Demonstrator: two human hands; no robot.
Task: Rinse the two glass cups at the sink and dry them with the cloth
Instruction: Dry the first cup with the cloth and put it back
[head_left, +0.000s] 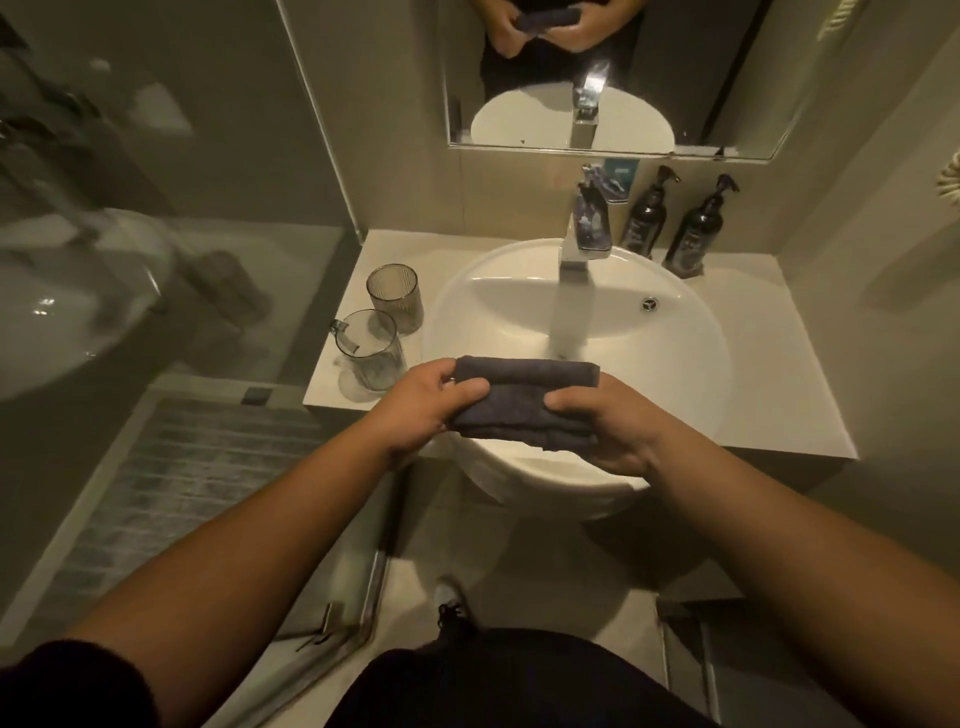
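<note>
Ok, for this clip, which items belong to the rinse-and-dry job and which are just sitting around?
Job:
ribbed glass cup
handled glass cup
dark folded cloth, held by left hand and right hand
faucet, running
sink

Lying about:
two pump bottles
mirror

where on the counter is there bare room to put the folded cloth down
The widest bare patch is the counter right of the sink, in front of the two pump bottles. The left strip is crowded by the two glass cups. Both hands, left and right, hold the cloth.
</note>
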